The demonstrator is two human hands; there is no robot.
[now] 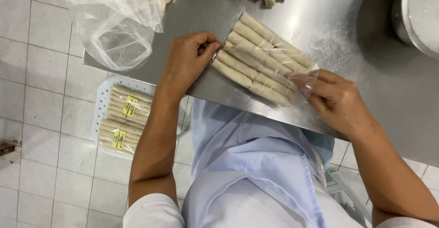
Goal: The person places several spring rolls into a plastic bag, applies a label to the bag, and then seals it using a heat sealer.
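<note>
clear bag of spring rolls on steel table; left hand & right hand grip pinching its ends.

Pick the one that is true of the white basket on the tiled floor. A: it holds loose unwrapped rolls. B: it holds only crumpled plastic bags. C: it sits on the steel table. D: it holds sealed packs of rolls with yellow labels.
D: the white basket stands on the floor tiles beside the steel table, and in it lie packs of rolls, each bearing a yellow label.
</note>
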